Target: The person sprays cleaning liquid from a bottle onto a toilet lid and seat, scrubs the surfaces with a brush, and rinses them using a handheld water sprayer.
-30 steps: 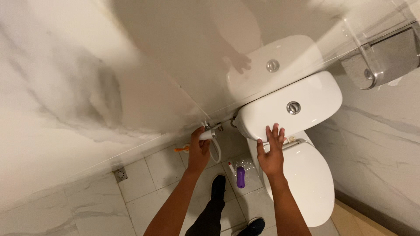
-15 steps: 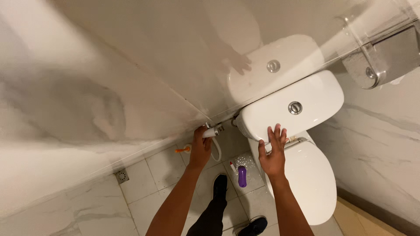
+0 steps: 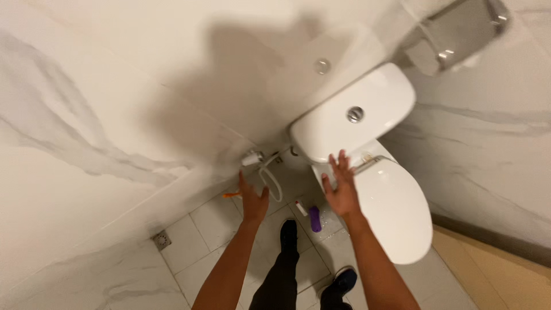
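Observation:
My left hand (image 3: pixel 252 201) is open with spread fingers, held in the air just below a white spray nozzle (image 3: pixel 251 157) mounted on the marble wall, not touching it. A white hose (image 3: pixel 272 181) loops down from the nozzle. My right hand (image 3: pixel 341 188) is open too, fingers apart, hovering at the left edge of the white toilet (image 3: pixel 396 212), whose lid is closed. Above it sits the white tank (image 3: pixel 344 123) with a round chrome flush button (image 3: pixel 355 114). Neither hand holds anything.
On the tiled floor between my hands lie a purple bottle (image 3: pixel 315 219), a small white tube (image 3: pixel 301 208) and an orange item (image 3: pixel 232 196). A floor drain (image 3: pixel 162 239) sits at the left. A metal paper holder (image 3: pixel 459 34) hangs on the right wall. My feet (image 3: pixel 288 235) are below.
My left hand has let go of the spray nozzle and dropped away from it, open. The view has swung, so the toilet now sits further right. The right hand stays near the toilet.

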